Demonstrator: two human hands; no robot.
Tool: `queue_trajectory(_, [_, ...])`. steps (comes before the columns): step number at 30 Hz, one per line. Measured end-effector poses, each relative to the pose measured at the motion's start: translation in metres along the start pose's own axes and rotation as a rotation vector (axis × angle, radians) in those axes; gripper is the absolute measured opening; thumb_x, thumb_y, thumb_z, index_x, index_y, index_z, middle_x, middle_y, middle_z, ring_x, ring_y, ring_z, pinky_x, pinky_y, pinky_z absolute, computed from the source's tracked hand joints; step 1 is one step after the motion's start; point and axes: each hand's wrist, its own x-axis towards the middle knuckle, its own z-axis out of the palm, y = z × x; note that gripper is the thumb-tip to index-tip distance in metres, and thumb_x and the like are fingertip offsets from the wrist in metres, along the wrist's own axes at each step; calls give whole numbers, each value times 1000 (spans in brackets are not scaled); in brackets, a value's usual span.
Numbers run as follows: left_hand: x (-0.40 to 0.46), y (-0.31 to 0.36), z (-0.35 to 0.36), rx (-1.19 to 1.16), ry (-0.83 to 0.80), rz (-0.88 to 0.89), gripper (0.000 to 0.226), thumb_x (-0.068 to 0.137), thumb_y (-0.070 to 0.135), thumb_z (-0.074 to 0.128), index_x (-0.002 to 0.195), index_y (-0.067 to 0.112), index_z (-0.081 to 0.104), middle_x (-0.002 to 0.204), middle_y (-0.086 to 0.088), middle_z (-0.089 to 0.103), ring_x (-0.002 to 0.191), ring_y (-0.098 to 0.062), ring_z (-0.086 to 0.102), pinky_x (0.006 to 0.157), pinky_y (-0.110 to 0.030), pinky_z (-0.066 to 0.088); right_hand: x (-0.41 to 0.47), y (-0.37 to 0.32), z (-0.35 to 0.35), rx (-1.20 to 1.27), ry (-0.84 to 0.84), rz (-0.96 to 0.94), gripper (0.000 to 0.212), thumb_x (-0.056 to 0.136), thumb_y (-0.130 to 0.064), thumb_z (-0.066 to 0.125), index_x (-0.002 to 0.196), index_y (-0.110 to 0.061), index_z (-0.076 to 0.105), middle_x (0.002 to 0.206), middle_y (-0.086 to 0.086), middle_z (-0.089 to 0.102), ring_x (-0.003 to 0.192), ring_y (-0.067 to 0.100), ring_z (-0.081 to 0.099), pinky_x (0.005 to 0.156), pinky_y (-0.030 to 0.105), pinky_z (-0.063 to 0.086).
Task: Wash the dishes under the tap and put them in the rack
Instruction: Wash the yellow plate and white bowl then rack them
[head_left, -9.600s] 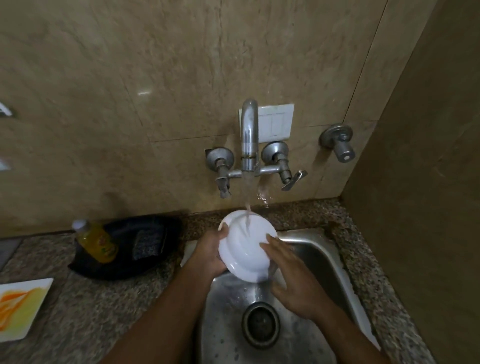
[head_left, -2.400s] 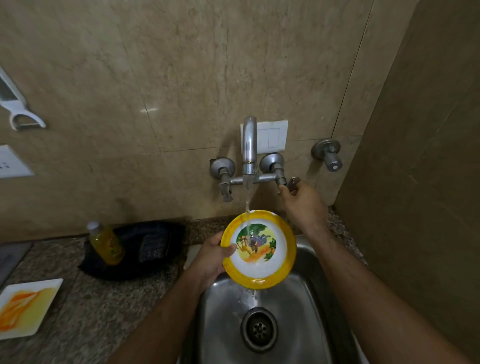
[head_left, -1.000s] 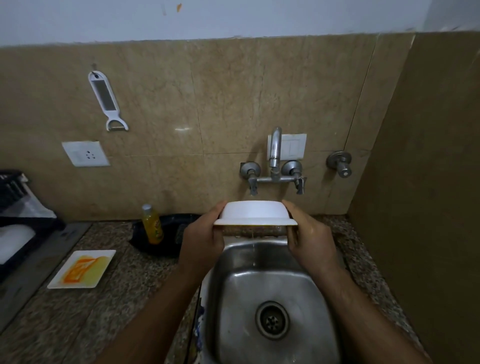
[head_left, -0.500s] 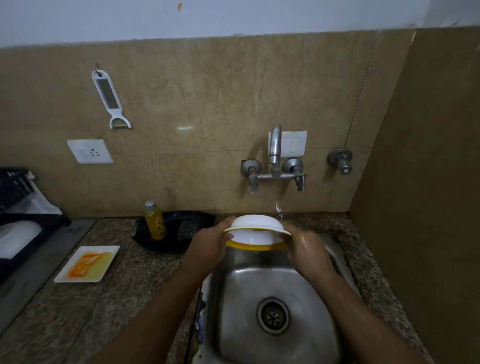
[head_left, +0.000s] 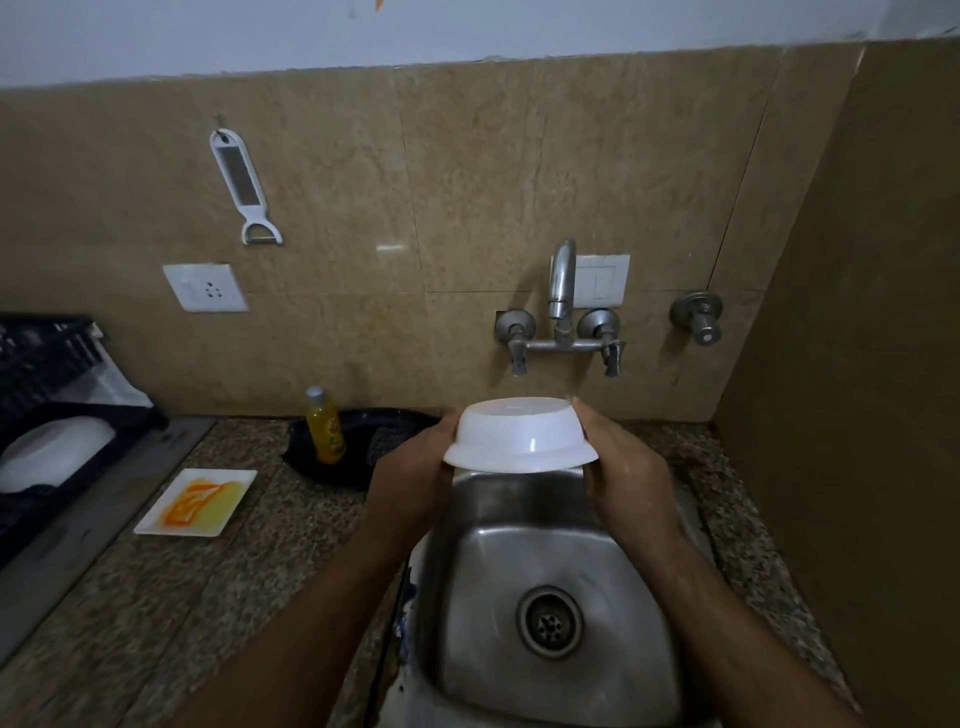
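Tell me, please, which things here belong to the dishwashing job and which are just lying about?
Part of the job:
bowl, held upside down by left hand and right hand
tap
sink
rack

Lying about:
yellow bottle
peeler
wall socket

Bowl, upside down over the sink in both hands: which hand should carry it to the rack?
Left, probably. The black rack sits at the far left of the counter, on the left hand's side. That hand already grips the bowl at its left rim; the right hand would have to cross over.
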Motion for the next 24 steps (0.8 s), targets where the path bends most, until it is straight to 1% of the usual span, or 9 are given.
queue_trajectory(3, [9, -5, -1, 67, -197, -60, 53, 90, 52, 41, 128, 22, 63, 106, -7, 74, 99, -27, 68, 80, -34, 52, 4, 2, 2, -121, -214, 91, 44, 86, -8, 68, 128, -20, 63, 98, 7, 75, 86, 25, 72, 70, 25, 48])
queue_trajectory(5, [14, -8, -1, 136, -292, -92, 42, 93, 47, 44, 126, 28, 62, 100, -6, 74, 96, -30, 68, 76, -36, 51, -1, 1, 6, -141, -252, 115, 44, 83, -7, 70, 124, -21, 66, 82, 9, 75, 70, 30, 70, 58, 24, 42])
queue_trajectory(9, [16, -7, -2, 199, -222, -90, 32, 98, 38, 50, 128, 28, 60, 102, -6, 74, 96, -32, 67, 72, -36, 49, 0, -3, 9, -119, -237, 123, 53, 79, 0, 71, 127, -22, 65, 81, 7, 75, 66, 26, 70, 58, 19, 36])
queue_trajectory(11, [14, -8, -2, 209, -220, -86, 33, 98, 37, 50, 128, 28, 59, 103, -7, 74, 97, -34, 67, 71, -36, 49, 3, -5, 9, -142, -215, 97, 55, 77, 0, 72, 127, -22, 65, 82, 6, 75, 67, 26, 70, 55, 21, 39])
queue_trajectory(14, [13, -11, -6, 216, -214, -83, 33, 99, 40, 47, 128, 29, 58, 105, -5, 73, 98, -32, 66, 69, -34, 44, 7, -9, 8, -124, -206, 105, 54, 79, -2, 72, 128, -24, 65, 85, 6, 76, 70, 27, 70, 57, 19, 33])
queue_trajectory(17, [9, -15, -14, 182, -135, -39, 44, 95, 48, 36, 127, 27, 60, 103, -2, 73, 94, -28, 68, 67, -32, 46, 10, -15, 12, -89, -167, 103, 50, 83, -3, 69, 130, -19, 63, 89, 8, 75, 73, 27, 70, 64, 21, 40])
queue_trajectory(19, [6, -23, -18, 145, -165, -65, 50, 91, 50, 33, 122, 26, 63, 100, -2, 73, 92, -26, 68, 69, -34, 49, 14, -18, 23, -107, -213, 97, 44, 84, -5, 69, 127, -17, 64, 91, 8, 75, 76, 25, 71, 69, 21, 41])
queue_trajectory(21, [4, -38, -22, 141, -272, -145, 44, 92, 47, 38, 119, 24, 64, 98, -5, 73, 93, -28, 68, 71, -34, 49, 16, -24, 39, -139, -310, 98, 38, 87, -11, 67, 124, -21, 66, 90, 7, 76, 77, 24, 71, 67, 20, 41])
queue_trajectory(24, [2, -64, -41, 134, -210, -163, 48, 94, 44, 35, 124, 20, 63, 99, -10, 74, 90, -31, 68, 70, -36, 50, 25, -42, 64, -64, -272, 90, 40, 87, -10, 66, 125, -24, 66, 85, 8, 75, 72, 29, 70, 63, 29, 52])
